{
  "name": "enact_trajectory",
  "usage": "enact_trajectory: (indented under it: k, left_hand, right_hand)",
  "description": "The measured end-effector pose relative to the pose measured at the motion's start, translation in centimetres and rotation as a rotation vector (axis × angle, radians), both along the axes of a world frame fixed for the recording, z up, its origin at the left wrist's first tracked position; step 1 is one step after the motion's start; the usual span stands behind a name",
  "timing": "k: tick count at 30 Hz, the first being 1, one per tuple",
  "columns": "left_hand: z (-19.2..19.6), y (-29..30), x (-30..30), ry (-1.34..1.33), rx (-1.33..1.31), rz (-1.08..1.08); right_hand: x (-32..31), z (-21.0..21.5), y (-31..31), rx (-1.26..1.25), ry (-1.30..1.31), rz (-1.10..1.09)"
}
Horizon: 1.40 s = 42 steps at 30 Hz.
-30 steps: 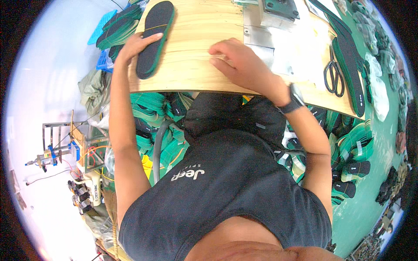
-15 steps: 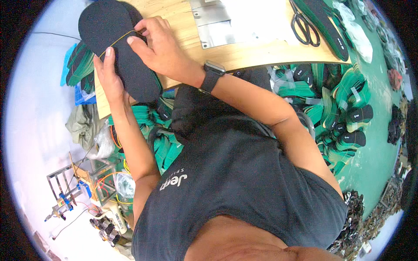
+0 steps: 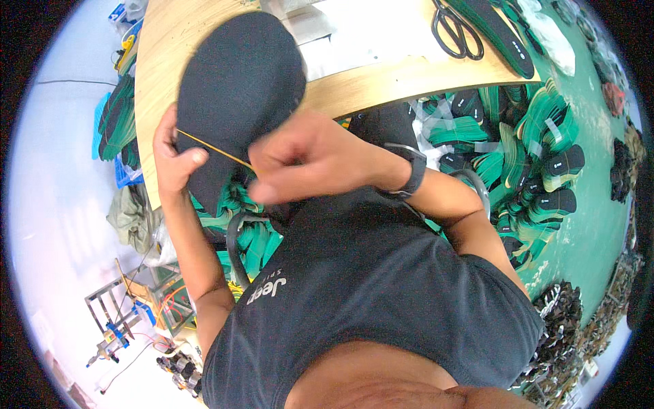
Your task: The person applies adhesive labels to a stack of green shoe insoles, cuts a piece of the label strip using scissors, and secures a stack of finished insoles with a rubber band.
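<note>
A stack of black shoe insoles [image 3: 238, 75] is lifted over the near left part of the table, its broad end pointing away from me. My left hand [image 3: 174, 157] grips the left edge at the narrow middle, thumb on top. A thin yellow rubber band [image 3: 214, 148] runs taut across the insoles from beside my left fingers to my right hand. My right hand [image 3: 306, 157] is curled at the right edge, slightly blurred, pulling the band. The far fingers of both hands are partly hidden.
On the wooden table [image 3: 368, 85] lie black-handled scissors [image 3: 458, 31] and another insole stack [image 3: 501, 41] at the right. Bundles of green-and-black insoles [image 3: 545, 136] fill the space below the table's right side. More insoles [image 3: 117, 119] stand at the left.
The insole stack has been turned and brought nearer, its broad end now leaning right. My right hand has moved from the top of the stack toward me and right, stretching the band.
</note>
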<state>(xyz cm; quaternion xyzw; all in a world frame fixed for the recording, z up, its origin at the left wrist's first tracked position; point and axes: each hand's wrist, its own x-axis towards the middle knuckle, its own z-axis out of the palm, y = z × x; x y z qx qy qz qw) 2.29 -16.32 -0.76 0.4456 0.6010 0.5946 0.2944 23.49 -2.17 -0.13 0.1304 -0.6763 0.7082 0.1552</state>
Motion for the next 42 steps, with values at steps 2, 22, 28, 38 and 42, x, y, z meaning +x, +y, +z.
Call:
enact_trajectory:
  k: [2, 22, 28, 38, 42]
  left_hand:
    - [-0.1, -0.4, -0.1, 0.018, -0.021, -0.141]
    - [-0.9, 0.7, 0.4, 0.023, 0.54, 0.163]
    - [1.5, 2.8, 0.4, -0.273, 0.722, 0.337]
    - [2.7, 3.8, -2.4, 1.158, -0.158, -0.103]
    - [2.6, 4.5, -3.2, 1.109, -0.151, -0.127]
  right_hand:
    - [2.7, 1.3, 1.2, -0.249, -0.155, 0.36]
    - [2.1, 1.1, 4.4, 0.322, 0.26, -0.521]
    - [-4.9, 5.3, 3.4, 0.859, 0.235, -0.618]
    - [-5.9, -0.5, 6.2, 1.096, 0.027, -0.408]
    - [-0.9, -2.5, 11.9, 0.91, -0.101, -0.916]
